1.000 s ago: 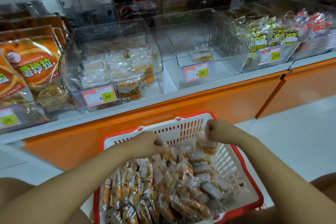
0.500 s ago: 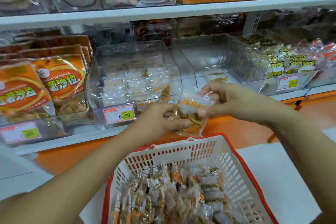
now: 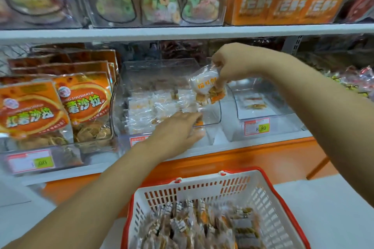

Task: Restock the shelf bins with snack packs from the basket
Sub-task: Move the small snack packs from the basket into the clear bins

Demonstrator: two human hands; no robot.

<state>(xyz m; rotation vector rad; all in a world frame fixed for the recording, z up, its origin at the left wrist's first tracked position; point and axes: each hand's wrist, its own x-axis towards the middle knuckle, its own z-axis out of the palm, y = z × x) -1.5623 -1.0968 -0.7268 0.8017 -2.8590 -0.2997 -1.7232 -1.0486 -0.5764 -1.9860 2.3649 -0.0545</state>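
Pinching a snack pack (image 3: pixel 204 87) by its top with the right hand (image 3: pixel 232 64), over the clear bin's (image 3: pixel 213 115) right end, long axis hanging steeply, lower end pointing near and right. Resting the left hand (image 3: pixel 178 129), fingers relaxed, on the bin's near rim.

Head camera, forward-down, close above basket (image 3: pixel 202 190), facing shelf (image 3: pixel 182 33).

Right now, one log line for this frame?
right hand: pinches clear orange-printed snack pack over clear plastic shelf bin | left hand: fingers extended at bin front | white red-rimmed basket: holds packs
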